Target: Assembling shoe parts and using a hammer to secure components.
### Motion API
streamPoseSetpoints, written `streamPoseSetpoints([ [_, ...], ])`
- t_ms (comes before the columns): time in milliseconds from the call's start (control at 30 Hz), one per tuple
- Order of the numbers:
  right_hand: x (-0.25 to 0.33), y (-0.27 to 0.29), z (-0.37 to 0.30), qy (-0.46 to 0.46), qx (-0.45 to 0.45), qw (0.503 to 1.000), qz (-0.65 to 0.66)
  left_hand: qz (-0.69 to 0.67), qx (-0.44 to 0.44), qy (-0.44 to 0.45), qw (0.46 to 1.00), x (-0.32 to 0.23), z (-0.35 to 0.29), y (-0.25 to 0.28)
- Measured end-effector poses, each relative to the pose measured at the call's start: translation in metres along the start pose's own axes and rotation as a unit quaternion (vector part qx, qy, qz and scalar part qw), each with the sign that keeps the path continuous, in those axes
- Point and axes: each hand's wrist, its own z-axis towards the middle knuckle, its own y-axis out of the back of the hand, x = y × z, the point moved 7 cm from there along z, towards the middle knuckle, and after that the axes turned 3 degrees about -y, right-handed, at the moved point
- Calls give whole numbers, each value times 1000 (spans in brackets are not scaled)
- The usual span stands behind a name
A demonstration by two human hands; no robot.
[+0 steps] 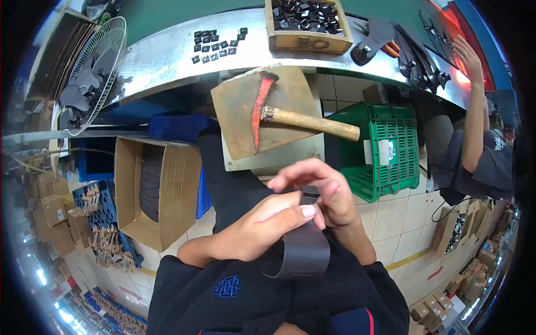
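Dark shirt cloth point(346, 290) fills the part of my feed closest to the lens, bearing a blue embroidered emblem point(228, 286). Just ahead of it, on the wearer's side of the hammer point(290, 117) and well apart from it, I see the curved band point(307, 251) held up between both hands. It is dark grey-brown, smooth and matte, broad where it bends round into an open curve, with a small glossy black piece at its narrow upper end. My view shows the left hand point(268, 223) closed in a pinch, thumb pressed flat on the band near that glossy end. Over it, the right hand point(326, 192) arches with fingers half curled; I cannot tell whether its fingertips grip anything.

Under the hammer lies a worn brown board point(237, 123). Beyond the hammer, I make out small black pieces point(206, 39) set in rows and a wooden box point(312, 44) full of similar glossy ones. Right of the hammer stands a green crate point(402, 159); left of it, an open cardboard box point(181, 190)
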Motion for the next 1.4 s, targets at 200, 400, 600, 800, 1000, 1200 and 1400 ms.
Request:
streamPoseSetpoints([
  [200, 12, 19, -48, -15, -19, 1000, 0, 470, -184, -346, 791, -84, 27, -5],
  [400, 38, 144, -159, 204, -399, 892, -56, 538, -92, -405, 734, -87, 112, -61],
  [600, 47, 356, -243, 156, -610, 754, -188, 408, 34, -367, 835, -92, 114, -77],
  [800, 150, 341, -162, 201, -620, 640, -407, 450, -118, -325, 824, -91, 103, -39],
  [1000, 306, 379, -88, 192, -651, 336, -653, 422, -143, -306, 841, -80, 90, -19],
  [1200, 348, 313, -66, 314, -596, 203, -711, 481, -204, -348, 778, -98, 53, -6],
  [1400, 335, 82, -59, 524, -385, 51, -758, 608, -268, -413, 622, -129, 34, -13],
])
